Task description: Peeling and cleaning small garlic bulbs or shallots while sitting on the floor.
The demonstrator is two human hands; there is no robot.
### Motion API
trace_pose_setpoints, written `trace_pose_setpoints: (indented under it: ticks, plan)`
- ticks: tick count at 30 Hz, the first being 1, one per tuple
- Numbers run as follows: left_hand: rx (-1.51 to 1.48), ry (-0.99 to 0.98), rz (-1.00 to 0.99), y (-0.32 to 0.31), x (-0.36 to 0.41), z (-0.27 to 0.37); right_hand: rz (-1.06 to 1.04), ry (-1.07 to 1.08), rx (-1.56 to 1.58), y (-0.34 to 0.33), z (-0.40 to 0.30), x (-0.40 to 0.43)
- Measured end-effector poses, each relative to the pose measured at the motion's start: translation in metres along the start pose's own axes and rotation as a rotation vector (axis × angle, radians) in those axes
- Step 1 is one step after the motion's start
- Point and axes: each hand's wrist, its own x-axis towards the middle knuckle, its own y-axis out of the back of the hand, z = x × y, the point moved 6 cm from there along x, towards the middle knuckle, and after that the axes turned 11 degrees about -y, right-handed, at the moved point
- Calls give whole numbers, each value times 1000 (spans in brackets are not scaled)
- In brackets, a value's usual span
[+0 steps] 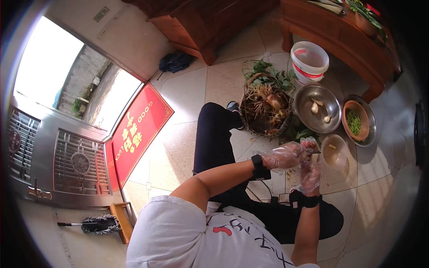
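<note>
My left hand (285, 155) and my right hand (310, 176), both in clear plastic gloves, meet in front of me with bent fingers. A small pale piece (315, 157) shows between the fingers of my right hand; a thin grey-brown edge, perhaps a blade, lies beside it. What my left fingers grip is hidden. Close to the hands on the right is a translucent bowl (335, 157) with one pale piece inside. Beyond it, a steel basin (306, 115) holds several peeled pale bulbs or roots. A woven basket (286, 125) contains rooty, soil-brown plants.
A clay-coloured bowl (366, 114) of chopped greens sits in another steel basin (372, 134). Behind are a white bucket (310, 62) and a wooden table (335, 26). Leafy stems (268, 72) lie by the basket. A red doormat (144, 129) lies left, near the open doorway.
</note>
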Motion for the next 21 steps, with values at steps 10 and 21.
trace_pose_setpoints:
  ticks: [10, 21]
  plan:
    - [-111, 38, 24, 7, -3, 5, -61, 17, -190, -12, -1, 5]
    - [-14, 39, 19, -13, 3, -22, -163, 43, -95, -10, -2, 2]
